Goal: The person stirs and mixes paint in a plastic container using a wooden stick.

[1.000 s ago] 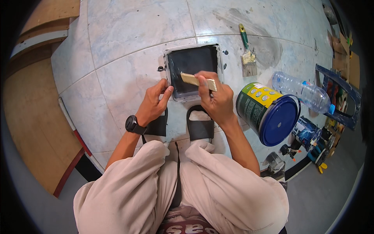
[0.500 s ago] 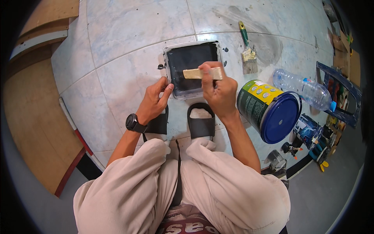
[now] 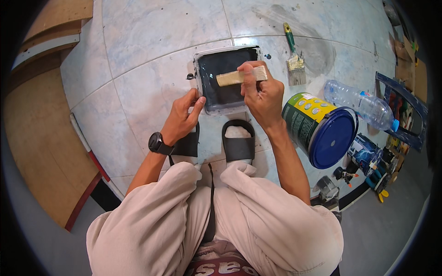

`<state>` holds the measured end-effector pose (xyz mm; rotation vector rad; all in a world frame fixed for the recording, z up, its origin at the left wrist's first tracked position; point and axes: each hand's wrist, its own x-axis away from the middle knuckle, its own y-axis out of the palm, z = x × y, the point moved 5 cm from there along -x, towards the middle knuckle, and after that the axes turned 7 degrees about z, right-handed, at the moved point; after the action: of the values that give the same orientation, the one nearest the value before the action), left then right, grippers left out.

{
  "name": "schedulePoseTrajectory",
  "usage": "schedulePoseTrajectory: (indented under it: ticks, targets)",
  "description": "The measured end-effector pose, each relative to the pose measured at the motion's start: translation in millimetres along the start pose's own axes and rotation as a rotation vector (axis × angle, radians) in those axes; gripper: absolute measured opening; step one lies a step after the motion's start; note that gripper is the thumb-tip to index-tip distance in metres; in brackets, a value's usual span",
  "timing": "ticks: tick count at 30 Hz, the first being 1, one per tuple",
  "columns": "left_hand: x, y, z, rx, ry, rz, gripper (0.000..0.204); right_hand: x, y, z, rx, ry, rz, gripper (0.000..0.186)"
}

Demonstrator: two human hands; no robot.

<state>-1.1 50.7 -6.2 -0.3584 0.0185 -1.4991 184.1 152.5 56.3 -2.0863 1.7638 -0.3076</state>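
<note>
A square, shallow plastic tub (image 3: 225, 111) with a paint-smeared whitish rim stands on the tiled floor in front of my feet. Dark grey, wet paint (image 3: 222, 63) covers its inside. My left hand (image 3: 184, 116), a black watch on its wrist, pinches the tub's rim at the near left corner. My right hand (image 3: 265, 98) is closed around a flat, pale wooden stick (image 3: 229, 78), held over the right side of the tub. The stick points left above the paint; whether its lower edge touches the paint I cannot tell.
Right of the tub lie a paintbrush (image 3: 294, 57) with a green handle and a clear plastic bottle (image 3: 359, 105). Nearer is a paint bucket (image 3: 332, 138) with a blue lid. Tools and cardboard crowd the far right; a wooden panel (image 3: 50, 152) is at left.
My right hand and the stick have shifted slightly away from me and to the right. My left hand stays on the tub's corner.
</note>
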Motion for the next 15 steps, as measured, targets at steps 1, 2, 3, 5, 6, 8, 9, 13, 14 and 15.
schedulePoseTrajectory:
  ticks: [1,2,3,5,6,8,9,13,14,15]
  targets:
    - [0,0,0,0.003,0.003,-0.003,0.024,0,-1,-1,-0.067,0.054,0.025,0.018]
    - [0,0,1,0.004,0.002,-0.004,0.024,0,-2,0,-0.134,0.108,0.050,0.019]
    - [0,0,1,0.003,-0.003,-0.006,0.025,-1,-3,1,-0.135,0.108,0.049,0.019]
    - [1,0,0,0.002,-0.009,-0.006,0.025,-2,-4,2,0.007,0.043,-0.014,0.020]
    - [0,0,0,-0.018,0.003,-0.003,0.025,-2,-2,2,0.007,0.044,-0.014,0.020]
    - [1,-2,0,-0.039,0.013,0.000,0.025,-2,-2,2,-0.118,0.070,0.072,0.021]
    - [1,-1,0,-0.019,0.006,0.002,0.025,-2,-3,4,-0.120,0.071,0.074,0.021]
    - [0,1,0,-0.037,0.012,-0.007,0.025,0,-7,14,-0.147,0.099,0.072,0.022]
    - [-1,3,0,-0.033,0.014,-0.009,0.025,0,-10,19,-0.189,0.161,0.117,0.023]
    - [0,2,0,-0.017,0.006,-0.005,0.025,-1,-10,22,-0.193,0.161,0.115,0.023]
